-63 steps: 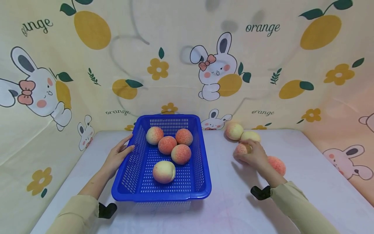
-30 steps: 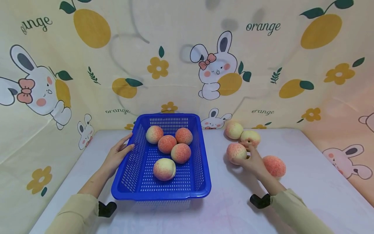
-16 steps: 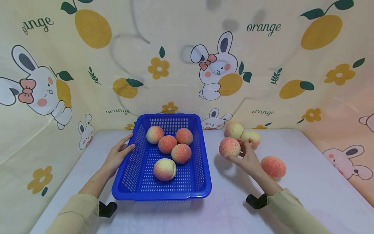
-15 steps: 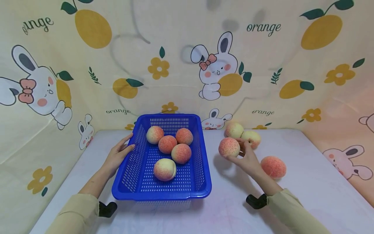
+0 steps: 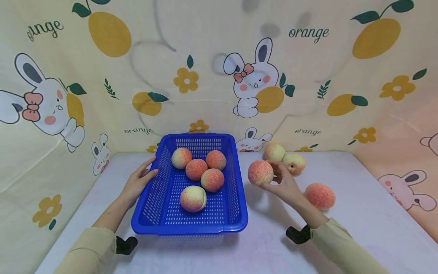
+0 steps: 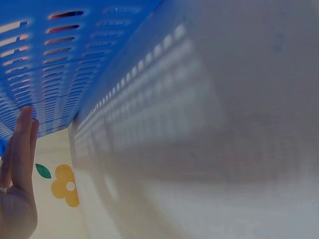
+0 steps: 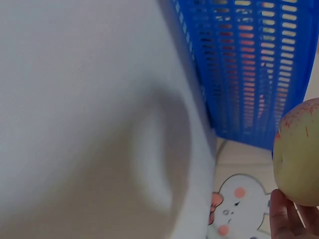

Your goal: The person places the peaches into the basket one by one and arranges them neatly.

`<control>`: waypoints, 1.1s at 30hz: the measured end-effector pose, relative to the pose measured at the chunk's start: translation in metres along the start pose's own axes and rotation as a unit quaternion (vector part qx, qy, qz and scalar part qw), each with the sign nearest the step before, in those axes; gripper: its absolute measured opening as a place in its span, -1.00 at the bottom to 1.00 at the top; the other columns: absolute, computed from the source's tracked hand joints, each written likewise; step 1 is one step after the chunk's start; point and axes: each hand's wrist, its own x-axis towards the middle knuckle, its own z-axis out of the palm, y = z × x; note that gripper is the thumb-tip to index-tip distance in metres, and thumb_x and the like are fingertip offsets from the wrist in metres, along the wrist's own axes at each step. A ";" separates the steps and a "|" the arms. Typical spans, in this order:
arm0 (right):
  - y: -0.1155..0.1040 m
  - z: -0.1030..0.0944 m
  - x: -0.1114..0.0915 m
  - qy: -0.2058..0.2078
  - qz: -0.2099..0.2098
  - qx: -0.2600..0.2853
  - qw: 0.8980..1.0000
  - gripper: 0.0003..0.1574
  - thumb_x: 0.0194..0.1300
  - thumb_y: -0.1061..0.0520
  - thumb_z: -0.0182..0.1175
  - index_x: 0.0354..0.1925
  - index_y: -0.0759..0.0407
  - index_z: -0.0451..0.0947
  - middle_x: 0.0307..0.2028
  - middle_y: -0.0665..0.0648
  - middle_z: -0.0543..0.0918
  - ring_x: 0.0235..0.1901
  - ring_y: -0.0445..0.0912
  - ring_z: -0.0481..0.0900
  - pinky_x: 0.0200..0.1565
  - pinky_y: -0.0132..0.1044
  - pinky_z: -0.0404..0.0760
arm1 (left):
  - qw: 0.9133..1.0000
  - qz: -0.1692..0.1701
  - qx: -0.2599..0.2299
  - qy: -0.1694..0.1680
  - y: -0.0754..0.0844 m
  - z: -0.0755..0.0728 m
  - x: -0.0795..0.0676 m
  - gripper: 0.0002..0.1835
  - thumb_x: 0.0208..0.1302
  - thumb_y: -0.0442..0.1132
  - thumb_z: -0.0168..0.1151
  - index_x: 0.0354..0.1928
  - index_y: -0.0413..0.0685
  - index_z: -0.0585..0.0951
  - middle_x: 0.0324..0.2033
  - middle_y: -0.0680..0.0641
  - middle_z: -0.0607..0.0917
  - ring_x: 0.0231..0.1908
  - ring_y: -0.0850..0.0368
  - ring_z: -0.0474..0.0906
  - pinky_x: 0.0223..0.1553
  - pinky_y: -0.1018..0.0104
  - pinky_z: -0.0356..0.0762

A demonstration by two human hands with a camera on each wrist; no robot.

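My left hand (image 5: 137, 182) rests at the left side of a blue plastic basket (image 5: 241, 205), its thumb at the rim. In the left wrist view its straight fingers (image 6: 22, 144) lie against the outside of the slotted wall. Several red and cream peaches sit in the basket, the nearest peach (image 5: 193, 198) being mostly pale. My right hand (image 5: 285, 186) holds a speckled peach (image 5: 260, 172) between thumb and fingers, raised above the table just right of the basket. The right wrist view shows this peach's pale side (image 7: 299, 159), fingertips against it.
Behind the right hand, a cream peach (image 5: 274, 152) and a yellowish peach (image 5: 295, 164) lie side by side. Farther right is a red peach (image 5: 319, 196). A printed cloth backdrop (image 5: 205, 83) rises behind and beside the white table (image 5: 267, 247).
My right hand has picked the speckled peach up off the table and carried it left towards the basket. The left hand and basket have stayed in place.
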 end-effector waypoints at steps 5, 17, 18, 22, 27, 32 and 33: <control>-0.011 0.003 0.002 -0.023 -0.037 0.021 0.999 -0.06 0.07 0.24 0.41 0.34 0.22 0.18 0.22 0.26 0.44 0.04 -0.20 0.48 0.00 -0.43 0.52 | 1.000 0.002 0.002 0.001 0.000 -0.001 -0.001 -0.32 0.45 0.07 -0.04 0.51 0.28 0.00 0.32 -0.37 0.31 0.08 -0.20 0.55 -0.10 0.12 0.67; -0.045 0.005 0.017 -0.103 -0.073 0.010 0.992 -0.03 0.08 0.13 0.44 0.38 -0.07 0.20 0.31 0.05 0.36 0.13 0.03 0.46 0.08 -0.16 0.58 | 1.000 -0.004 0.003 0.001 0.000 -0.001 0.001 -0.32 0.45 0.07 -0.03 0.51 0.29 -0.01 0.33 -0.36 0.31 0.10 -0.19 0.53 -0.09 0.14 0.67; -0.049 0.006 0.018 -0.111 -0.073 0.007 0.991 -0.03 0.07 0.12 0.45 0.37 -0.07 0.21 0.31 0.04 0.36 0.14 0.03 0.47 0.09 -0.12 0.57 | 1.000 -0.004 0.002 0.002 0.000 0.000 0.001 -0.32 0.45 0.07 -0.03 0.51 0.29 -0.01 0.33 -0.36 0.31 0.10 -0.20 0.53 -0.09 0.14 0.66; -0.063 0.010 0.021 -0.136 -0.067 -0.023 0.988 -0.04 0.00 0.05 0.49 0.31 -0.01 0.25 0.27 0.04 0.39 0.12 0.04 0.49 0.06 -0.06 0.59 | 1.000 -0.001 0.003 0.002 0.001 0.000 0.001 -0.32 0.44 0.08 -0.02 0.51 0.28 0.00 0.32 -0.36 0.32 0.10 -0.17 0.53 -0.08 0.18 0.66; -0.080 0.018 0.023 -0.178 -0.067 -0.063 0.980 -0.06 -0.07 -0.01 0.52 0.24 -0.03 0.28 0.15 0.09 0.47 0.09 0.06 0.50 0.04 -0.06 0.59 | 1.000 0.003 0.003 0.003 0.002 0.000 -0.001 -0.32 0.45 0.08 -0.03 0.51 0.26 0.01 0.31 -0.36 0.34 0.09 -0.17 0.53 -0.08 0.18 0.66; -0.093 0.026 0.026 -0.220 -0.068 -0.081 0.970 -0.10 -0.09 -0.07 0.52 0.18 -0.06 0.32 0.09 0.06 0.54 0.11 0.01 0.49 0.14 0.00 0.51 | 1.000 0.004 0.003 0.002 0.003 -0.001 -0.001 -0.33 0.45 0.06 -0.03 0.51 0.25 0.02 0.31 -0.36 0.34 0.12 -0.21 0.51 -0.06 0.15 0.65; -0.095 0.028 0.027 -0.225 -0.066 -0.088 0.968 -0.11 -0.10 -0.08 0.52 0.17 -0.07 0.32 0.07 0.04 0.55 0.10 0.00 0.50 0.15 -0.01 0.50 | 1.000 0.004 0.003 0.002 0.003 -0.001 -0.002 -0.33 0.45 0.06 -0.03 0.51 0.24 0.01 0.31 -0.36 0.34 0.12 -0.22 0.51 -0.05 0.14 0.65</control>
